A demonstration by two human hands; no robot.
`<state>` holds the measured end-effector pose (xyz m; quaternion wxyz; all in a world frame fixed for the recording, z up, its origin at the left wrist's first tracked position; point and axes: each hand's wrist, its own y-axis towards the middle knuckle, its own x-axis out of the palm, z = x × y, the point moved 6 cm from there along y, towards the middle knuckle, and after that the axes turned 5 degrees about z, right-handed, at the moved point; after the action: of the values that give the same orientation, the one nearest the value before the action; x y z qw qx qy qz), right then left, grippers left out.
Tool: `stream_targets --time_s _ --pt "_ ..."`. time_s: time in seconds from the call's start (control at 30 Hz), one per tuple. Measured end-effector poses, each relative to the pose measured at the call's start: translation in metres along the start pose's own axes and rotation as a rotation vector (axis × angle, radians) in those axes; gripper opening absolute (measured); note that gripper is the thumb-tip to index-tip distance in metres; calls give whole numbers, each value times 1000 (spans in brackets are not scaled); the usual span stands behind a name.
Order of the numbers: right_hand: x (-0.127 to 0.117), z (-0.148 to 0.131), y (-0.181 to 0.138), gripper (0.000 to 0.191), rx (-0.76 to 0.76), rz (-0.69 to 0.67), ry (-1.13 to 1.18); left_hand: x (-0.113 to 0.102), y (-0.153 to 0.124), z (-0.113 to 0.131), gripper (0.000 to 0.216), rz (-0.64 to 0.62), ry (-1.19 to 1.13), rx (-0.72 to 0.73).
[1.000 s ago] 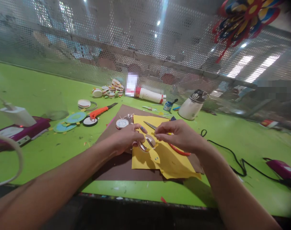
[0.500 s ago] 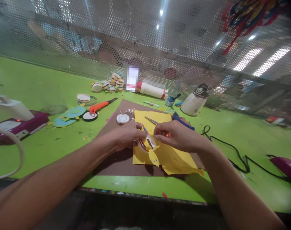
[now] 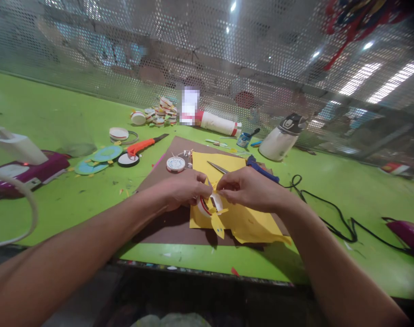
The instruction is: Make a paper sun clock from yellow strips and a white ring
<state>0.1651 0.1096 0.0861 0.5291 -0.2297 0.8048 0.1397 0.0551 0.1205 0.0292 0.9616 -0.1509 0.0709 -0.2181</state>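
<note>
My left hand (image 3: 188,188) holds a small paper craft animal (image 3: 216,204), a white ring with red and black stripes, yellow limbs and a yellow head with dotted eyes pointing toward me. My right hand (image 3: 242,188) is closed in a pinch at the craft's upper edge; the fingertips partly hide what they grip. Under both hands lie yellow paper sheets (image 3: 257,222) on a brown board (image 3: 155,230). Scissors (image 3: 261,169) with blue handles rest beyond my right hand, which covers their middle. A white disc with printed marks (image 3: 176,164) is just beyond my left hand.
An orange utility knife (image 3: 140,146) and blue-green paper discs (image 3: 106,154) lie left. Several similar crafts (image 3: 161,113) are heaped at the back, near a white tube (image 3: 218,123), a small jar (image 3: 243,139) and a white bottle (image 3: 280,141). A black cable (image 3: 324,209) runs along the right.
My right fingertips have come in against the craft. The craft has tilted, so its yellow head shows more fully. The whole view has shifted slightly.
</note>
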Motion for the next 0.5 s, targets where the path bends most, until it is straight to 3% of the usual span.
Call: stream_targets --time_s 0.3,0.5 --pt "-4 2 1 10 9 116 17 -2 2 -1 12 10 -40 -16" --pt "-4 -4 -2 12 -30 76 -58 -2 3 -4 12 6 -40 -29"
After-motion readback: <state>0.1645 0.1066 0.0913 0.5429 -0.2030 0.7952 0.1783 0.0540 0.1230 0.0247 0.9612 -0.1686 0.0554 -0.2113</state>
